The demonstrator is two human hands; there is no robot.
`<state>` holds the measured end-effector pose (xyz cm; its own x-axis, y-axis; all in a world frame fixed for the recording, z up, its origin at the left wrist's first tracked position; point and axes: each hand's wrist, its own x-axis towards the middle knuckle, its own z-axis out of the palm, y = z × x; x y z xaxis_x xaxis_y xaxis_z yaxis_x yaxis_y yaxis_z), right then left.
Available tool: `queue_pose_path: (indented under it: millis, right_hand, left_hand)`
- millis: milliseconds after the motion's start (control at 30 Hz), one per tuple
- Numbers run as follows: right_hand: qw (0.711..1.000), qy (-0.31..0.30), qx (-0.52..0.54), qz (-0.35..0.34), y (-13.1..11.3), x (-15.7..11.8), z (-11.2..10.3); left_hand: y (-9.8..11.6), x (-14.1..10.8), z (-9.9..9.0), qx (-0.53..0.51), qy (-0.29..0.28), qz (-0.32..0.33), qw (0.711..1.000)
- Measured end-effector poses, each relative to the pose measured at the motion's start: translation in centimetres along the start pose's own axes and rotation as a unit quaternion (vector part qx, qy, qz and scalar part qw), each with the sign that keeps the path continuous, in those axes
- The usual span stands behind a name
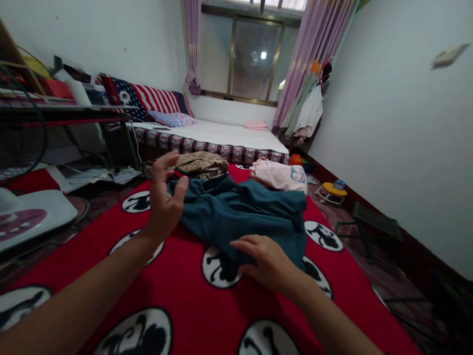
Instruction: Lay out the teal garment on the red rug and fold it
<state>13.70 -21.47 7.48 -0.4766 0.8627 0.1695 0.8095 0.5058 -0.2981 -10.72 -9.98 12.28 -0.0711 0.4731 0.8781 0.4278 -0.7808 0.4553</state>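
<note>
A dark teal garment (236, 207), which looks like a pair of shorts, lies spread out on a red blanket (192, 305) with white circles and black figures. My left hand (166, 195) is raised at the garment's left end, fingers curved and thumb apart, holding nothing. Over the garment's near edge hovers my right hand (264, 261), its fingers stretched out and thumb apart; whether it touches the cloth I cannot tell. Behind the garment lie a brown patterned cloth (202, 162) and a pale pink garment (279, 173) with a blue smiley patch.
A low bed (218, 133) with a white sheet stands beneath the window. To the left is a cluttered desk (74, 109) with a white plastic seat (55, 204) before it. Along the right wall are a yellow stool (333, 190) and a dark folding stool (377, 222).
</note>
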Motion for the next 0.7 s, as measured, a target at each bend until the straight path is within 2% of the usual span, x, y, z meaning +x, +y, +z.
queue_pose_path:
  millis: [67, 167, 267, 367, 500, 600, 700]
  right_hand:
    - [0.997, 0.060, -0.048, 0.013, 0.8, -0.6, 1.6]
    - [0.990, 0.097, -0.086, 0.055, 2.4, -0.7, 2.7]
    - [0.987, 0.102, -0.075, 0.101, 3.9, -0.6, 3.2]
    - [0.984, 0.100, -0.054, 0.139, 5.2, -0.2, 3.5]
    - [0.978, 0.088, -0.074, 0.174, 5.7, 1.0, 3.2]
    - [0.981, 0.058, -0.080, 0.170, 4.7, 1.6, 2.0]
    - [0.987, 0.019, -0.021, 0.161, 2.0, 0.8, -0.2]
  left_hand:
    - [-1.2, -1.0, 0.0, 0.073, -0.136, 0.001, 0.988]
    - [-3.3, -3.1, 0.5, 0.126, -0.335, -0.005, 0.934]
    - [-4.3, -5.2, 1.0, 0.140, -0.454, 0.013, 0.880]
    - [-3.7, -6.6, 1.3, 0.171, -0.497, 0.052, 0.849]
    - [-2.8, -6.8, 1.9, 0.216, -0.508, 0.060, 0.831]
    - [-2.5, -6.0, 1.6, 0.208, -0.538, 0.065, 0.814]
    - [-1.5, -4.3, -0.5, 0.146, -0.578, 0.059, 0.800]
